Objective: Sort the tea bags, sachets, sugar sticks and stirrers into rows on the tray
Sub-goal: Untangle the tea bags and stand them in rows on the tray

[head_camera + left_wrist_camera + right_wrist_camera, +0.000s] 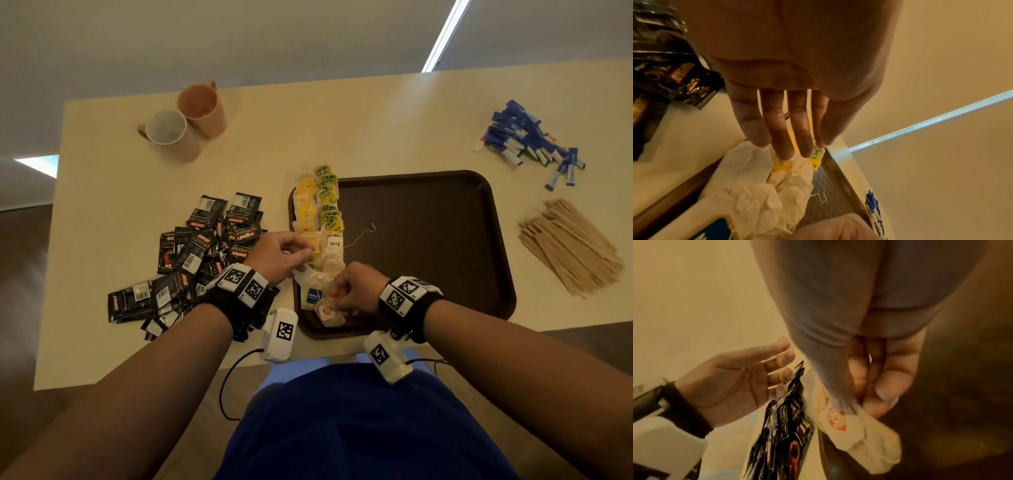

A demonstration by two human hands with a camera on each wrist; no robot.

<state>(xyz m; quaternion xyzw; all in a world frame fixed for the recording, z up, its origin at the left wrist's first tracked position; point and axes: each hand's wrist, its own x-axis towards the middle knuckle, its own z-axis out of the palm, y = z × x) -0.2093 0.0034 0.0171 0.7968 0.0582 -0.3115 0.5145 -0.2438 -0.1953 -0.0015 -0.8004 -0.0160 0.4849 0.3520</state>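
A dark brown tray was seen from above on a pale table. Two rows of tea bags had been laid along the tray's left edge, yellow ones beside green ones, with paler bags nearer the person.

The right hand was held over the tray's near left corner. A pale tea bag with an orange tag was pinched between its thumb and fingertips, the other fingers curled in beside them. The bag hung down at the near end of the rows.

The left hand was held over the tray's left rim, just beside the rows. In the left wrist view its fingers were seen nearly straight and slightly apart, above the pale bags; nothing was seen to be gripped.

A heap of black sachets lay on the table left of the tray. Blue sugar sticks were piled at the far right, and wooden stirrers lay right of the tray. Two mugs stood touching at the far left.
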